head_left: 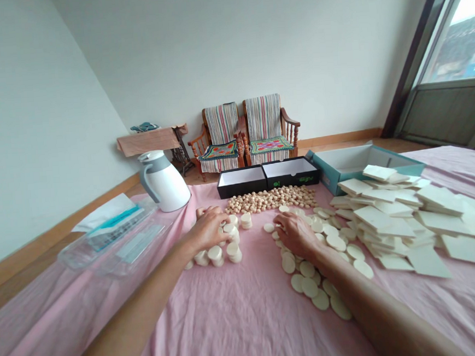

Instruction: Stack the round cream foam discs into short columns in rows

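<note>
Round pale wooden discs stand in several short stacks (215,255) left of centre on the pink cloth (248,319). My left hand (208,228) reaches over the back of these stacks, its fingers and thumb curled around discs at their edge; part of the grip is hidden. To the right, loose discs (310,287) lie spread in a flat, overlapping heap. My right hand (296,231) is lowered onto the heap's far left side. Its fingers are bent down and pressed together at a disc, with the fingertips partly out of sight.
Small round wooden pieces (272,199) lie in a band before two black open boxes (241,181). Square wooden tiles (389,221) are piled at right, beside a teal box (332,179). At left stand a white jug (166,183) and clear plastic packaging (114,240).
</note>
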A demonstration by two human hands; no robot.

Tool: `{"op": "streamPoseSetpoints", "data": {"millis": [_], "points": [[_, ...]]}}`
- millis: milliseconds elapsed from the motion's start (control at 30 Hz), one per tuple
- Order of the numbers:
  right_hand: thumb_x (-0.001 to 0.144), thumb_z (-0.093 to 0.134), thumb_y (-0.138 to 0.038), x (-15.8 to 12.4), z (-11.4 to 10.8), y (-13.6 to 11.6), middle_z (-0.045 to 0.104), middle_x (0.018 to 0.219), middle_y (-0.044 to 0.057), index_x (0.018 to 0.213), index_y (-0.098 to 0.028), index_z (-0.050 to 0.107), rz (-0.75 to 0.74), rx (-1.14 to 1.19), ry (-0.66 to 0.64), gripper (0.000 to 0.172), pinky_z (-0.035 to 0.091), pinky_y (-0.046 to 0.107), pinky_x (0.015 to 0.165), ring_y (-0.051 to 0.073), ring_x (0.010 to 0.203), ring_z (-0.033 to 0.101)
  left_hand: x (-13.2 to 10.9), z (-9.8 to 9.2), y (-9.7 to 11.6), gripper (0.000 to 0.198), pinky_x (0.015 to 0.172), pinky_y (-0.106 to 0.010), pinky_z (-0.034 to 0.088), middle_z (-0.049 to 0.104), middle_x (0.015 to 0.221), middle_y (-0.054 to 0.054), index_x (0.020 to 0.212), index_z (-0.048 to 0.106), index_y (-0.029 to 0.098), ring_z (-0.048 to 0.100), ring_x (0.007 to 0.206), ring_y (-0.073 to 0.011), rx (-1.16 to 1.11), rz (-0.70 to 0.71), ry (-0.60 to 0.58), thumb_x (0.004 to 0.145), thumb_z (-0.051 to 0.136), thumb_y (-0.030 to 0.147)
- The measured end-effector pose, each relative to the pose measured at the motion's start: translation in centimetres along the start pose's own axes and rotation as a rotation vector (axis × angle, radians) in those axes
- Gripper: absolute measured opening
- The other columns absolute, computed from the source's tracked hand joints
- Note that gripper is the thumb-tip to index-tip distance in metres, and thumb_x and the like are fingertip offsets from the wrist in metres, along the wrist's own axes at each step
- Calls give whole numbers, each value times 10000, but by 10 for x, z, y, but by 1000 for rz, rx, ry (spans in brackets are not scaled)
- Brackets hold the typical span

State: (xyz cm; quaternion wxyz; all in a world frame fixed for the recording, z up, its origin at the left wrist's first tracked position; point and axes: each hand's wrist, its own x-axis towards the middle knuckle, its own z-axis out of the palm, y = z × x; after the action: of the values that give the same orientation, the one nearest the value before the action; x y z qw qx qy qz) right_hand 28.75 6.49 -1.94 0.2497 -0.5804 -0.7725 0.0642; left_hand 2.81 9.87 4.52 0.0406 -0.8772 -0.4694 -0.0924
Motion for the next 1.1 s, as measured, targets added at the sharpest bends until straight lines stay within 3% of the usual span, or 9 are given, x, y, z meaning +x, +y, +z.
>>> {"op": "streamPoseSetpoints", "data": {"millis": [333, 1100], "points": [[844, 442, -168, -1, 1, 0, 614, 914, 80, 946, -155, 622, 0, -24, -6, 207, 358, 233, 744, 161, 850, 544, -4, 8, 7, 122, 809, -368, 280, 580, 833, -17, 813, 646, 222, 518, 905, -233, -23, -13, 46, 692, 633, 232], [856, 437, -175, 0, 1, 0, 619, 931, 87, 961, -157, 628, -2, -44, -23, 219, 362, 239, 771, 167, 879, 542, -12, 10, 15, 119, 779, -356, 252, 658, 929, -1, 845, 611, 219, 522, 927, -210, -31, 7, 93, 735, 605, 175]]}}
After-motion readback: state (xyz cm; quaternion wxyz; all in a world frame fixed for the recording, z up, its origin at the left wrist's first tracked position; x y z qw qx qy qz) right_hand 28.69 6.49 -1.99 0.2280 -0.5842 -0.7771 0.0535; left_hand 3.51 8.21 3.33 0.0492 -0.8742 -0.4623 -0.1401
